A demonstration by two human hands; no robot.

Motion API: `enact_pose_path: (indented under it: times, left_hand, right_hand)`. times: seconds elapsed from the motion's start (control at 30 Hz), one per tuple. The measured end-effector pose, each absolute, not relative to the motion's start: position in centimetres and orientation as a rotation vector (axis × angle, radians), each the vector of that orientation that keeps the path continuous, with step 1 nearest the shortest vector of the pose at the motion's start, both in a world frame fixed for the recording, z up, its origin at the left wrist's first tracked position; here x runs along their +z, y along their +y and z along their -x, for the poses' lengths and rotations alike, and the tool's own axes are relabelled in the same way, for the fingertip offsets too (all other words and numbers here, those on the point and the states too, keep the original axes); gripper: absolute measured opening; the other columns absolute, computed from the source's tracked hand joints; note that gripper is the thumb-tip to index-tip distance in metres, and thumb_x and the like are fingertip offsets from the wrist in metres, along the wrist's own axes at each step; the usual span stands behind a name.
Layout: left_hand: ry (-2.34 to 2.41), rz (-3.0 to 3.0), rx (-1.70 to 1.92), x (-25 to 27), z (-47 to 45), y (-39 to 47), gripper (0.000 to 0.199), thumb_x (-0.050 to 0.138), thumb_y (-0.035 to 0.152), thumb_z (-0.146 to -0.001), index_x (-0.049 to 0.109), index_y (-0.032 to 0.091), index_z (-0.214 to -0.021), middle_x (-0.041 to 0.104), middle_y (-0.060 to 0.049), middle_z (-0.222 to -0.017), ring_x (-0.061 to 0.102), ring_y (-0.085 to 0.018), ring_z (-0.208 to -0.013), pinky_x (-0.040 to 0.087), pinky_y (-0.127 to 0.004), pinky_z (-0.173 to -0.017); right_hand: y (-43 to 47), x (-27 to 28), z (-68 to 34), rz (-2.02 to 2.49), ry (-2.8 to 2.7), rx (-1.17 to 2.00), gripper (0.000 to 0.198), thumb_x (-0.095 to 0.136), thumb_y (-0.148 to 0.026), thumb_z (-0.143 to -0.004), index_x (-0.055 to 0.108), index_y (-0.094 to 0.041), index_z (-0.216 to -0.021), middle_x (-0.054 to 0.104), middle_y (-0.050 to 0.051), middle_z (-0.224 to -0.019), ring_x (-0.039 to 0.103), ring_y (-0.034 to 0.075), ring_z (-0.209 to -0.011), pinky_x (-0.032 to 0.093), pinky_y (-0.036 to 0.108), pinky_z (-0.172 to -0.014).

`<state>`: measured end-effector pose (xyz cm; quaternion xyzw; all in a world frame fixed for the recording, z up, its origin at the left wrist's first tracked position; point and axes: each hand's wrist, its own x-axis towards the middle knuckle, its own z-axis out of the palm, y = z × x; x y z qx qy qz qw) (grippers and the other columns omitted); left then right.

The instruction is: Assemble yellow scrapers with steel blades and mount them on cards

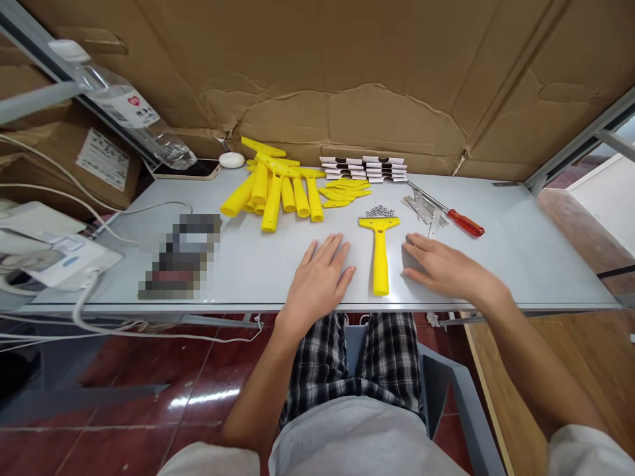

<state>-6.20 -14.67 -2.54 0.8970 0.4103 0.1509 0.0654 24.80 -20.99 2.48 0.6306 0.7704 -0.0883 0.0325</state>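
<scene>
Between my two hands a yellow scraper handle (380, 261) lies on the grey table, its wide head pointing away from me. My left hand (320, 274) rests flat to its left, fingers spread, holding nothing. To its right lies my right hand (439, 264), fingers stretched out and apart, also holding nothing. A small heap of screws (380, 211) sits just beyond the handle's head. Thin metal plates (421, 209) and a screwdriver with a red grip (465, 223) are beyond my right hand. Flat yellow pieces (342, 193) lie farther back.
More yellow scraper handles (271, 201) are piled at the back left, with stacked white packets (364, 169) beside them. A plastic bottle (129, 109), a phone (186, 170), a white oval object (231, 160) and a blurred-out item (183, 258) are leftward. Cardboard (347, 66) walls the back.
</scene>
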Motion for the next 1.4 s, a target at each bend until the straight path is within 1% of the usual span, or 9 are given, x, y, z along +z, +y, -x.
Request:
enact_pose_path:
  times: [0.07,0.2,0.3,0.4,0.6,0.97,1.07,1.2,1.4]
  left_hand:
    - [1.236,-2.72,0.441,-2.5,6.2,-14.7,0.061,0.044,0.04,-0.122,0.061,0.007,-0.17,0.049,-0.021,-0.185,0.045,-0.038,-0.176,0.033,-0.063,-0.148]
    - [1.242,-2.728,0.424,-2.4,6.2,-14.7,0.06,0.044,0.041,-0.122,0.06,0.009,-0.171,0.049,-0.019,-0.186,0.045,-0.037,-0.176,0.034,-0.063,-0.147]
    - [1.25,-2.723,0.426,-2.4,6.1,-14.8,0.059,0.044,0.04,-0.122,0.061,0.01,-0.17,0.049,-0.019,-0.186,0.045,-0.036,-0.176,0.034,-0.062,-0.148]
    - [1.249,-2.734,0.426,-2.4,6.1,-14.8,0.059,0.043,0.04,-0.122,0.061,0.009,-0.17,0.049,-0.019,-0.186,0.045,-0.035,-0.176,0.034,-0.061,-0.148]
    - [1.234,-2.761,0.439,-2.7,6.2,-14.7,0.059,0.043,0.041,-0.123,0.061,0.009,-0.17,0.049,-0.02,-0.186,0.046,-0.035,-0.175,0.036,-0.063,-0.146]
    - [1.212,-2.691,0.54,-2.7,6.3,-14.7,0.054,0.05,0.038,-0.12,0.067,0.011,-0.162,0.056,-0.021,-0.181,0.051,-0.038,-0.172,0.037,-0.065,-0.146]
    - [1.2,-2.546,0.809,-2.3,6.6,-14.4,0.041,0.057,0.034,-0.116,0.078,0.015,-0.145,0.072,-0.019,-0.164,0.067,-0.034,-0.156,0.05,-0.057,-0.139]
    - [1.094,-2.296,1.127,0.7,6.4,-11.3,0.031,0.063,0.035,-0.112,0.08,0.019,-0.132,0.084,-0.013,-0.137,0.081,-0.027,-0.124,0.07,-0.045,-0.111]
    - [1.005,-1.887,0.71,5.3,3.7,-3.2,0.053,0.071,0.053,-0.111,0.072,0.014,-0.147,0.081,-0.018,-0.134,0.082,-0.019,-0.072,0.073,-0.038,-0.072]
  right_hand:
    - [-18.5,5.2,-25.4,-1.847,2.386,-0.459,0.068,0.049,-0.059,-0.114,0.069,-0.019,-0.165,0.065,0.014,-0.165,0.073,0.034,-0.146,0.063,0.054,-0.126]
    - [-11.4,9.4,-26.6,-1.916,2.332,-0.578,0.07,0.053,-0.064,-0.111,0.071,-0.023,-0.165,0.077,0.011,-0.146,0.079,0.027,-0.118,0.067,0.047,-0.11]
    - [-5.5,9.9,-27.5,-2.215,2.308,-0.297,0.063,0.057,-0.054,-0.109,0.074,-0.021,-0.16,0.08,0.015,-0.133,0.073,0.032,-0.128,0.059,0.053,-0.121]
    - [-0.9,8.6,-28.2,-2.565,2.193,-0.05,0.067,0.057,-0.046,-0.108,0.063,-0.024,-0.171,0.076,0.017,-0.14,0.066,0.037,-0.141,0.055,0.062,-0.124]
    - [2.7,5.7,-28.9,-2.711,2.114,0.045,0.051,0.061,-0.04,-0.104,0.079,-0.023,-0.149,0.074,0.018,-0.141,0.07,0.033,-0.129,0.058,0.058,-0.12]
    - [0.9,6.2,-28.0,-2.782,2.228,0.217,0.049,0.054,-0.034,-0.106,0.082,-0.018,-0.143,0.077,0.02,-0.126,0.068,0.03,-0.116,0.057,0.051,-0.114]
    - [-2.7,6.0,-27.3,-2.75,2.425,0.327,0.052,0.048,-0.042,-0.111,0.081,-0.018,-0.144,0.079,0.017,-0.118,0.07,0.025,-0.109,0.057,0.041,-0.108]
    - [-7.4,3.7,-25.6,-2.596,2.708,0.501,0.059,0.036,-0.051,-0.117,0.08,-0.02,-0.139,0.08,0.013,-0.109,0.072,0.019,-0.096,0.055,0.034,-0.097]
    - [-10.5,0.1,-24.3,-2.359,2.899,0.549,0.056,0.041,-0.054,-0.115,0.086,-0.021,-0.116,0.068,0.009,-0.074,0.062,0.014,-0.071,0.045,0.028,-0.075]
